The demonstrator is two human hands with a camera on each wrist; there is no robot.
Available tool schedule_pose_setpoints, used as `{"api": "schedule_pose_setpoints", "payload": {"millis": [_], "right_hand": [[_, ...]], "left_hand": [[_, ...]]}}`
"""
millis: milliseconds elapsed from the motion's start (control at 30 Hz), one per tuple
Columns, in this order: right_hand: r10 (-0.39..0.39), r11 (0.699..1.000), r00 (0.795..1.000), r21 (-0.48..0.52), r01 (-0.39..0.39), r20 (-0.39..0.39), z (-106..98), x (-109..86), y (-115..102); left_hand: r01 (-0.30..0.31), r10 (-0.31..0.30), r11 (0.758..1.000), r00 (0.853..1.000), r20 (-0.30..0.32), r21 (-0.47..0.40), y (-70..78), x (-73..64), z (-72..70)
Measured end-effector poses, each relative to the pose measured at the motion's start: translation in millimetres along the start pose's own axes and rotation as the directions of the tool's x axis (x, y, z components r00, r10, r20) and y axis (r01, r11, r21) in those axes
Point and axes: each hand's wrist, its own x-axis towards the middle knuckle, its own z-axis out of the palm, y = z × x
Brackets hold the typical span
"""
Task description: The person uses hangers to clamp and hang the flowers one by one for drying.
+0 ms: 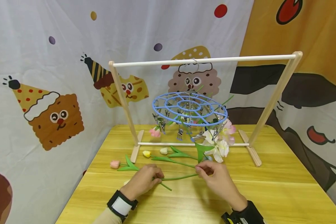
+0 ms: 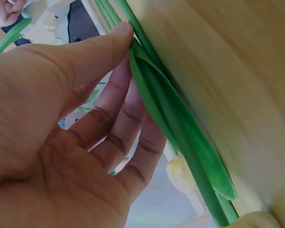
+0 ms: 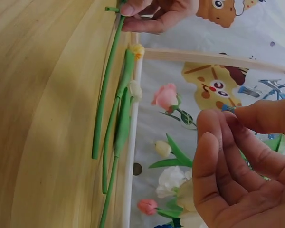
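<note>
left hand (image 1: 144, 181) pinches a slim green flower stem (image 1: 182, 177) while right hand (image 1: 217, 178), hold unclear, sits well inside the yellow wooden bench (image 1: 280, 196)'s right edge.

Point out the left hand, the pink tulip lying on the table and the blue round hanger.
Left hand (image 1: 143, 180): head view, back of the hand.
Pink tulip (image 1: 114, 164): head view, its bloom.
Blue round hanger (image 1: 189, 110): head view, its innermost ring.

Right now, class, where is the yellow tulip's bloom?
In the head view, the yellow tulip's bloom lies left of centre on the table, in front of the white lower bar, between a pink tulip and a white tulip.
</note>
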Motion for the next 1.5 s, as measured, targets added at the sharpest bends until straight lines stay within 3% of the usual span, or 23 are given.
{"api": "schedule_pose_setpoints", "payload": {"millis": [333,600,867,1133,1267,1367,1500], "right_hand": [[0.043,0.994,0.992,-0.104,-0.031,0.115,10.7,8.1,1.7],[0.025,0.99,0.997,-0.141,-0.015,0.068,17.0,11.1,0.7],[-0.051,0.978,0.998,-0.203,0.055,0.026,19.0,11.3,0.7],[-0.067,0.979,0.995,-0.19,0.081,0.076,14.2,5.7,2.0],[-0.117,0.979,0.992,-0.161,0.121,0.038,12.8,0.9,-0.1],[-0.218,0.962,0.976,-0.171,0.211,-0.023,10.2,-0.7,-3.2],[-0.375,0.912,0.922,-0.215,0.348,-0.096,4.2,2.6,-10.1]], "left_hand": [[-0.028,0.029,0.999,1.0,-0.012,0.036,0.5,1.4,0.8],[-0.043,0.046,0.996,0.998,-0.038,0.083,2.9,-1.5,-2.4],[-0.04,0.049,0.994,0.995,-0.09,0.101,8.5,-2.7,-13.9],[-0.102,0.116,0.99,0.981,-0.155,0.098,12.9,-1.9,-20.2],[-0.133,0.15,0.986,0.971,-0.189,0.098,15.8,-0.7,-23.1],[-0.152,0.17,0.983,0.962,-0.212,0.099,19.2,1.0,-25.6],[-0.183,0.206,0.977,0.947,-0.248,0.111,24.7,5.1,-27.7]]}}
